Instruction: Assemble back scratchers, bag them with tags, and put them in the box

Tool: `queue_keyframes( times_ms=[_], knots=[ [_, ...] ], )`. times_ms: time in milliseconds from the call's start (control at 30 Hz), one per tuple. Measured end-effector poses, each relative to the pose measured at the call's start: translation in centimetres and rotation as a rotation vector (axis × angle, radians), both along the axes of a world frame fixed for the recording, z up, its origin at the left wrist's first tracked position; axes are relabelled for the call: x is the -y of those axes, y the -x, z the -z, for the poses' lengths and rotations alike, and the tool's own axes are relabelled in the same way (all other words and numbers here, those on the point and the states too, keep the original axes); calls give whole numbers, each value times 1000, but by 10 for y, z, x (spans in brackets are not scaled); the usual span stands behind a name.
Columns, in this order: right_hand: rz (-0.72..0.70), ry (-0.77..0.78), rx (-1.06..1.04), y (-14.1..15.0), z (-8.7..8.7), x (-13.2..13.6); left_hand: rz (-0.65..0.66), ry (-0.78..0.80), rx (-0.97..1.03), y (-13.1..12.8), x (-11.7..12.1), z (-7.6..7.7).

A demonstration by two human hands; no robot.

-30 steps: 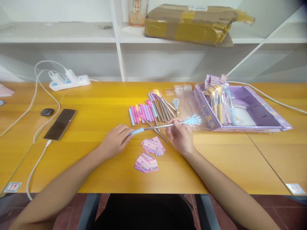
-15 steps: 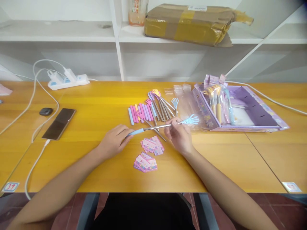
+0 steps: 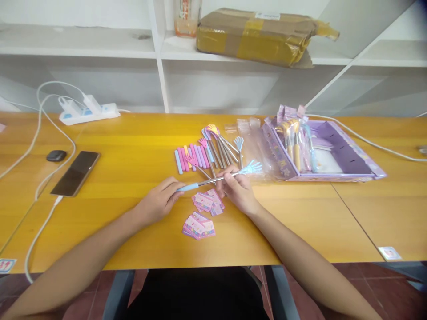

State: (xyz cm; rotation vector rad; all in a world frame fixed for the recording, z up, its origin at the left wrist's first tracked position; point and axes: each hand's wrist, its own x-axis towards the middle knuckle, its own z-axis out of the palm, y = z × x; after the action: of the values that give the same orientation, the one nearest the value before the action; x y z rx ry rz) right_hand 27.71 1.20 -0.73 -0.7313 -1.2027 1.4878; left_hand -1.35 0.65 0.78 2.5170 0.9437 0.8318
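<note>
Both hands hold one back scratcher (image 3: 213, 179) with a light blue grip, a metal rod and a light blue hand-shaped head. My left hand (image 3: 163, 195) is closed around the blue grip end. On the rod just below the head, my right hand (image 3: 237, 191) pinches with thumb and fingers. Behind them lie several loose coloured grips (image 3: 193, 158) in a row, pink, purple, blue and yellow. Beside those is a cluster of metal rods with hand-shaped heads (image 3: 212, 130). Two small piles of pink printed cards (image 3: 199, 226) lie in front of the hands.
A purple open box (image 3: 347, 149) at right holds bagged back scratchers, with clear plastic bags (image 3: 255, 142) beside it. At left are a phone (image 3: 76, 173) on a cable, a black earbud case (image 3: 56, 155) and a power strip (image 3: 90, 114). A taped parcel (image 3: 253, 35) sits on the shelf.
My right hand has moved left and slightly down along with the scratcher's head, nearer my left hand. The rod showing between the hands looks shorter. The view has shifted slightly.
</note>
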Motion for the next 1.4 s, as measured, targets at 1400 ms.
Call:
queue_keyframes(
  times_ms=[1400],
  knots=[
    [-52, -121, 168, 18, 12, 21, 95, 108, -30, -15, 13, 13]
  ],
)
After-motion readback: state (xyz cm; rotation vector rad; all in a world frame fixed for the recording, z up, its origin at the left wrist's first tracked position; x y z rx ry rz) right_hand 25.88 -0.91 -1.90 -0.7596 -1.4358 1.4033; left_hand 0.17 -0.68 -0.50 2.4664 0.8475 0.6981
